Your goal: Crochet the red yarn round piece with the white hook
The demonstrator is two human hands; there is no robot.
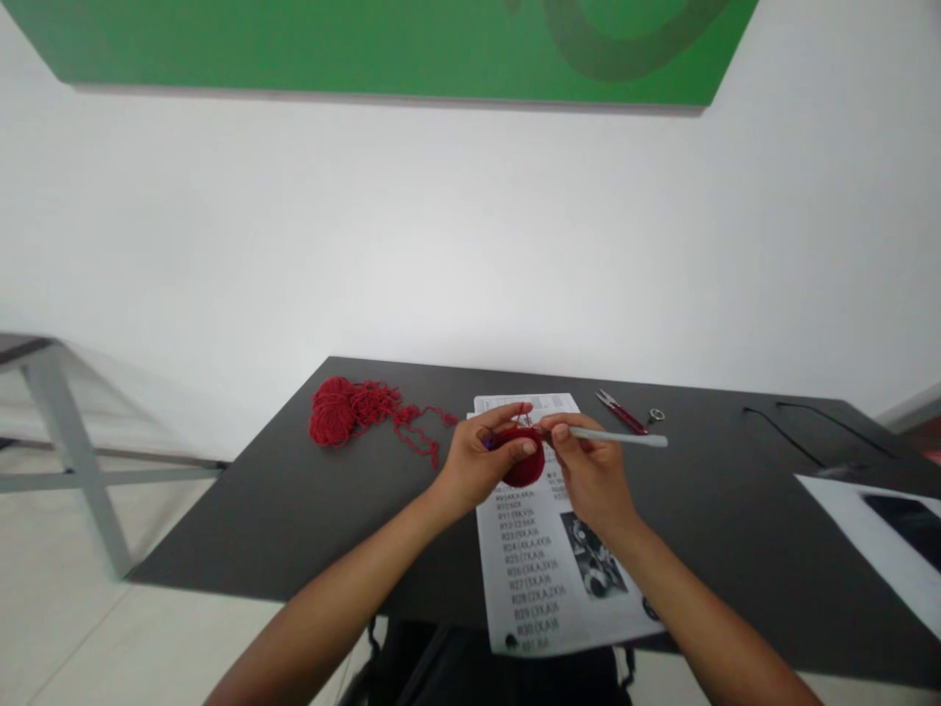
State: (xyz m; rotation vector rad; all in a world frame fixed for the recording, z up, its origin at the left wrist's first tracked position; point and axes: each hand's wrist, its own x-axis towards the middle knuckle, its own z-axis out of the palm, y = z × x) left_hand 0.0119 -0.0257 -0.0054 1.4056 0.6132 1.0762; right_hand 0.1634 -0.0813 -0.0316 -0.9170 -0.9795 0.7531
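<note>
My left hand (481, 451) pinches a small round piece of dark red crochet (524, 473), and a strand of red yarn loops over its raised index finger. A small purple item shows by that hand, too small to name. In my right hand (586, 459) is a crochet hook (624, 436) with a pale handle pointing right; its tip meets the upper edge of the crochet piece. Under both hands lies a printed pattern sheet (519, 613) with rows of text and a dark photo. Red yarn trails left to a loose ball of yarn (334, 417).
Red-handled thread snips (623, 412) with a small ring (657, 416) lie behind my right hand on the dark table (353, 529). Farther right are eyeglasses (830, 461) and a white sheet (871, 525) bearing a dark flat object. A white wall rises behind the table.
</note>
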